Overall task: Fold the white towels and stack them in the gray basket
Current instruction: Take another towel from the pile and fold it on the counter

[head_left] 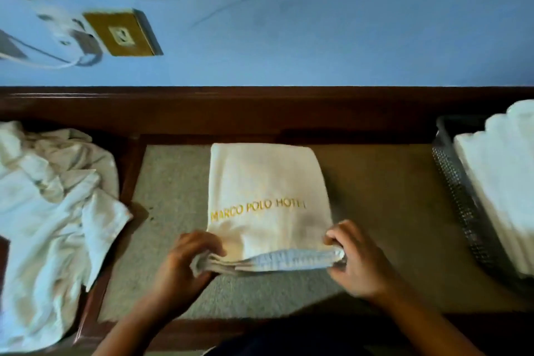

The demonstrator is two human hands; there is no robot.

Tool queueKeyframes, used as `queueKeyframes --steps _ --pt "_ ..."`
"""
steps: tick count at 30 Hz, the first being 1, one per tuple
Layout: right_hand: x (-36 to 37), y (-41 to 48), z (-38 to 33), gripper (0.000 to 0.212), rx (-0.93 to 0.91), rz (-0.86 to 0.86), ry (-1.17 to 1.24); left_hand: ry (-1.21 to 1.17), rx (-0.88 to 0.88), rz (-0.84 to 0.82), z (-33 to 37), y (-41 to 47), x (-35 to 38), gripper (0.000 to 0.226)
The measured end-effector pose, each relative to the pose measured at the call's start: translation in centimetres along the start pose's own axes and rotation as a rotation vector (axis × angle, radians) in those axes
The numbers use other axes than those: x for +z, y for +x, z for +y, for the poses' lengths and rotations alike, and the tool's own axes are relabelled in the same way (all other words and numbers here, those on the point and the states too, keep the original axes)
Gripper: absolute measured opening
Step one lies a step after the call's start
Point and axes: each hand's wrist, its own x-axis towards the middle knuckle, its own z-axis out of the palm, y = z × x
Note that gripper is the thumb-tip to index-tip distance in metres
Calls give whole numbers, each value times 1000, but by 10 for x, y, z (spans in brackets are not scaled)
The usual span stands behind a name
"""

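A white towel [267, 182] with yellow lettering lies folded flat on the tan desk pad [375, 196] in the middle. My left hand [187, 260] pinches its near left corner, and my right hand [355, 260] pinches its near right corner. The near edge shows several stacked layers. At the right edge stands the gray mesh basket [459, 193], with a stack of folded white towels [502, 182] in it. A heap of unfolded white towels [55, 211] lies at the left.
A dark wooden ledge [260, 110] runs along the back of the desk below a blue wall. A brass socket plate [124, 33] and a white cable sit on the wall at upper left.
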Motion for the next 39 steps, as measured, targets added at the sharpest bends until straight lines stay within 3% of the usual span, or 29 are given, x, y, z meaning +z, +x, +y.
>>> queueKeyframes --steps 3,4,6,8,11,19,29,39 --pt "74 -38 27 37 224 -194 48 167 -309 -261 -57 -61 61 51" --pt "91 -47 30 31 310 -209 80 118 -433 -263 -63 -73 72 50" --pt "113 -53 29 35 498 -168 171 -37 -654 -100 -59 -81 83 36" --pt "129 -50 32 49 667 -125 332 -155 -833 34 -57 -75 93 39" --pt "144 -41 42 83 859 -111 462 -250 -973 59 -58 -63 99 37" --pt "125 -6 16 73 974 -166 373 -354 -1019 -108 -50 -36 93 29" --pt "122 -28 15 66 987 -206 389 -311 -973 -44 -66 -52 100 24" --pt "110 -35 -1 62 938 -241 373 -428 -960 -16 -53 -58 96 23"
